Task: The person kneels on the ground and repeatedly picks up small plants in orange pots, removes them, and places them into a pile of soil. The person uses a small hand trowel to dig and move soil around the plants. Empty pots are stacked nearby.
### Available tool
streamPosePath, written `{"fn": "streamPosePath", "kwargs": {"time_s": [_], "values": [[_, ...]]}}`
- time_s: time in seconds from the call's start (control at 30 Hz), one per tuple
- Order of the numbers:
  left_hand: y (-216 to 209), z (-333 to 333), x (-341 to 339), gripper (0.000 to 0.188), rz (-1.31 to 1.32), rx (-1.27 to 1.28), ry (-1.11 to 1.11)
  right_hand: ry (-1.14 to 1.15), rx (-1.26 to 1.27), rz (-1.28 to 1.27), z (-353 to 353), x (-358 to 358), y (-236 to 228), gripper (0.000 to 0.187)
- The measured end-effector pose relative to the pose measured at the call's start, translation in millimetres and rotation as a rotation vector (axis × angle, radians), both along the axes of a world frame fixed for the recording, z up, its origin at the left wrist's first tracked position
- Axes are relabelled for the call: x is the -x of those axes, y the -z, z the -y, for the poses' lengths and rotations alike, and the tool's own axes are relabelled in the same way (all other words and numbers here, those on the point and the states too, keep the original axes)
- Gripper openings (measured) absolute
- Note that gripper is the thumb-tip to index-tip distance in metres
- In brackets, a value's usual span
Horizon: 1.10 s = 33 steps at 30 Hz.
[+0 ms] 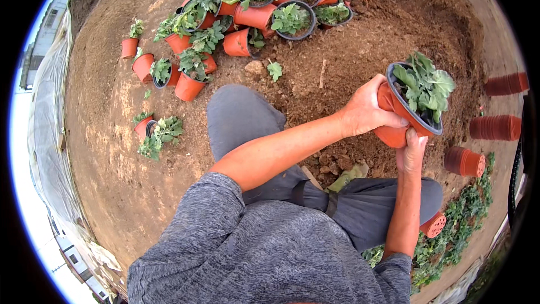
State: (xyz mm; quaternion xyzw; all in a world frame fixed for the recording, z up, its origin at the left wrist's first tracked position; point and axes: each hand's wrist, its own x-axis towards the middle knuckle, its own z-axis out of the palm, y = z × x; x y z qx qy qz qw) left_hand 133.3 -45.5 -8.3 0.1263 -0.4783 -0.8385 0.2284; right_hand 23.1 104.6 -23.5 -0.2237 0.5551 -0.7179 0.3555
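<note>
Both of my hands grip one potted plant, raised above the soil to the right of my knees. Its pot (pixel 388 134) is orange-red with a dark rim, tilted so the leafy green plant (pixel 423 91) leans to the upper right. My left hand (pixel 365 110) is closed around the pot's left side, its thumb lying across the front. From below, my right hand (pixel 412 149) holds the pot near its rim, thumb up against the wall. The fingers behind the pot are hidden.
Potted plants (pixel 256 17) lie heaped ahead, many tipped over. More pots (pixel 190 85) lie scattered at left. Stacks of nested pots (pixel 495 128) line the right side, beside loose green plants (pixel 455 236). A mound of loose soil (pixel 439 28) rises ahead right.
</note>
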Motion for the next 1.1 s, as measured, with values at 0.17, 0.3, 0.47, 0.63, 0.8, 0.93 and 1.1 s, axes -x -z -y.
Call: {"fn": "streamPosePath", "kwargs": {"time_s": [0.17, 0.3, 0.47, 0.63, 0.8, 0.93, 1.1], "values": [[5, 2, 5, 0.070, -0.028, -0.240, -0.032, -0.011, -0.055, 0.036, 17, 8, 4, 0.083], [-5, 3, 5, 0.084, -0.033, -0.128, 0.002, 0.033, 0.045, 0.116, 24, 8, -11, 0.086], [7, -5, 5, 0.089, 0.105, -0.112, 0.138, 0.055, 0.029, 0.106, 13, 4, -7, 0.098], [14, -9, 7, 0.084, 0.109, -0.094, 0.145, 0.080, -0.047, 0.072, 5, 5, -1, 0.093], [2, -11, 10, 0.082, 0.067, -0.094, 0.116, 0.076, 0.058, 0.065, 2, 6, -10, 0.096], [-3, -10, 5, 0.086, -0.030, 0.040, 0.171, -0.003, 0.285, 0.595, -3, -3, -18, 0.096], [-9, 5, 8, 0.087, 0.083, 0.530, 0.116, 0.153, 0.353, 0.749, -5, 6, -9, 0.076]]}}
